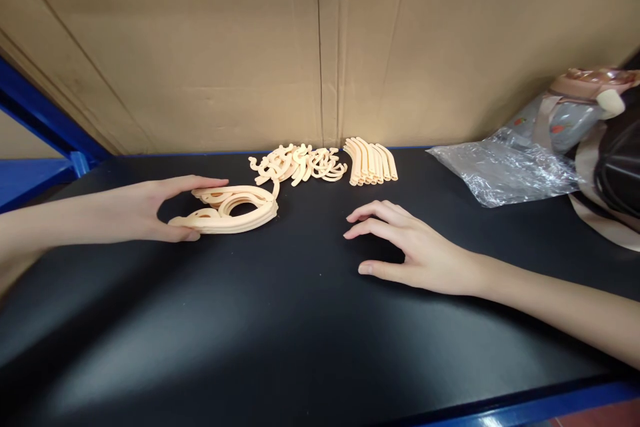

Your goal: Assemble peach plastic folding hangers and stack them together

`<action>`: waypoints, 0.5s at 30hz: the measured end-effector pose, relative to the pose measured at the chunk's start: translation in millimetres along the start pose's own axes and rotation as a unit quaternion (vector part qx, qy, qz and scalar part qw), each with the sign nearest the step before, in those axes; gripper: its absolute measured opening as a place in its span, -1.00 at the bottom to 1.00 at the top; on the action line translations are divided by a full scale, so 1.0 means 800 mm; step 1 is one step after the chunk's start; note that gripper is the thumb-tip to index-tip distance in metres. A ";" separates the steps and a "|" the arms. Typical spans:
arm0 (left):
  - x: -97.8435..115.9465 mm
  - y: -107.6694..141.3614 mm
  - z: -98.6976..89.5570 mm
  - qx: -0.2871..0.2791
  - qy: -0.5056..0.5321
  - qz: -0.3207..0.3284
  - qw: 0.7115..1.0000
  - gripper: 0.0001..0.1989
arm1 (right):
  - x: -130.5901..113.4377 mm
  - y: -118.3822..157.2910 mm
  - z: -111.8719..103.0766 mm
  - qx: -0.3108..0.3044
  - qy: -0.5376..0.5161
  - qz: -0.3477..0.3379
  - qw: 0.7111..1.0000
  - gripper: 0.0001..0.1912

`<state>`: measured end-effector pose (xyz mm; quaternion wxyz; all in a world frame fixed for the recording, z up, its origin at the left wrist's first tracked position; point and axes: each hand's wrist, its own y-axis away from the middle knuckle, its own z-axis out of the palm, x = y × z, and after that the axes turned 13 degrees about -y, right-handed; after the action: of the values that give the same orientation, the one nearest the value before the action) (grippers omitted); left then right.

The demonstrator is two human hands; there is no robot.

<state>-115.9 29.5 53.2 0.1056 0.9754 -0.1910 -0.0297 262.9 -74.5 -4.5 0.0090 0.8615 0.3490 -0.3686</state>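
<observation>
Left hand grasping curved cream stack; right hand free (fingers loosely parted).

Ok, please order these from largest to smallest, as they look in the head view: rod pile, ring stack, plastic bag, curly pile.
1. plastic bag
2. ring stack
3. curly pile
4. rod pile

The ring stack is nearer the camera than both piles, which may enlarge it.
</observation>
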 end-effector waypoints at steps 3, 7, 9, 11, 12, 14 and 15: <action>0.001 0.001 -0.001 -0.002 -0.002 -0.001 1.000 -0.12 | 0.000 0.000 0.000 -0.001 0.002 -0.001 1.000 -0.63; 0.003 0.001 -0.002 -0.003 -0.004 -0.009 1.000 -0.10 | 0.000 0.000 0.000 -0.006 0.002 0.001 1.000 -0.63; 0.003 0.001 -0.002 -0.012 -0.001 -0.018 1.000 -0.08 | 0.000 0.000 0.000 -0.008 0.002 0.004 1.000 -0.63; 0.003 0.002 -0.002 -0.022 0.003 -0.017 1.000 -0.08 | 0.000 0.000 0.000 -0.009 0.002 0.005 1.000 -0.63; 0.004 0.004 -0.001 -0.023 0.007 -0.011 1.000 -0.08 | 0.000 0.001 0.000 -0.009 0.002 0.006 1.000 -0.62; 0.008 0.007 -0.001 -0.008 0.019 -0.003 1.000 -0.10 | 0.001 0.001 0.000 -0.008 0.002 0.004 1.000 -0.62; 0.012 0.010 0.000 0.006 0.028 -0.002 1.000 -0.11 | 0.001 0.001 0.000 -0.008 0.002 0.004 1.000 -0.62</action>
<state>-110.0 18.8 54.9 0.1054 0.9768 -0.1863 -0.0020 263.6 -74.4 -5.0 0.0162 0.8634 0.3487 -0.3643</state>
